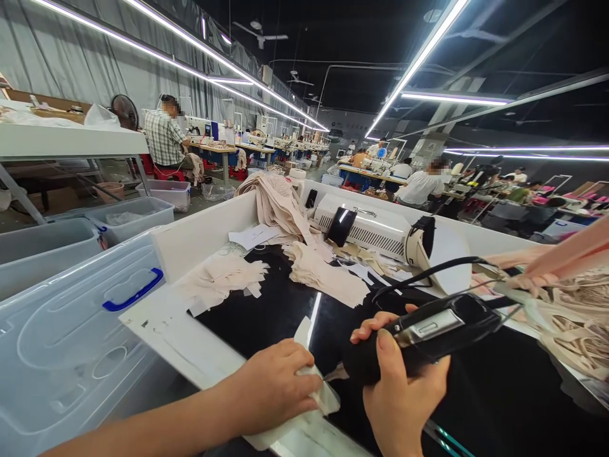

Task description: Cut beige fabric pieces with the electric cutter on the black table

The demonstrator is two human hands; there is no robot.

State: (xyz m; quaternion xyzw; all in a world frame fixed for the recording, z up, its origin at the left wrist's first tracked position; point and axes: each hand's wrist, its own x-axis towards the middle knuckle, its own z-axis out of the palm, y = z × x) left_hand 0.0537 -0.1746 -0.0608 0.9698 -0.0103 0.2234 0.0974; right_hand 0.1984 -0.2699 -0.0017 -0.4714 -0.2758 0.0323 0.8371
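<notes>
head view: looking across a cutting table into a long sewing hall, hands working at the near edge.
hall: stretching back under strip lights, with rows of sewing stations; a person in a checked shirt point(164, 136) is sitting at the left and another person in white point(421, 185) is sitting at the right, both well apart from these hands.
plastic bin point(71, 343): standing just left of the table, its clear lid with a blue handle lying shut.
table point(266, 311): showing a glossy black top inside a white raised rim; it is looking hard and slick, so thin pieces are likely sliding easily on it.
white machine point(368, 230): sitting at the far side of the table, beyond the fabric.
fabric stacks point(318, 270): lying as soft beige cut pieces in loose heaps mid-table, more draping over the far rim.
handheld tool point(428, 333): being carried above the black top at the near right, a cable trailing back from it; it is looking rigid and fairly weighty, best gripped round its padded black body.
right hand point(397, 393): wrapping closed round the tool's body, thumb lying on top.
left hand point(276, 384): pressing flat, fingers together, on the small piece.
small pale piece point(321, 390): lying at the near edge under the left hand; it is looking light, limp and thin, best pinned flat or pinched at a corner.
</notes>
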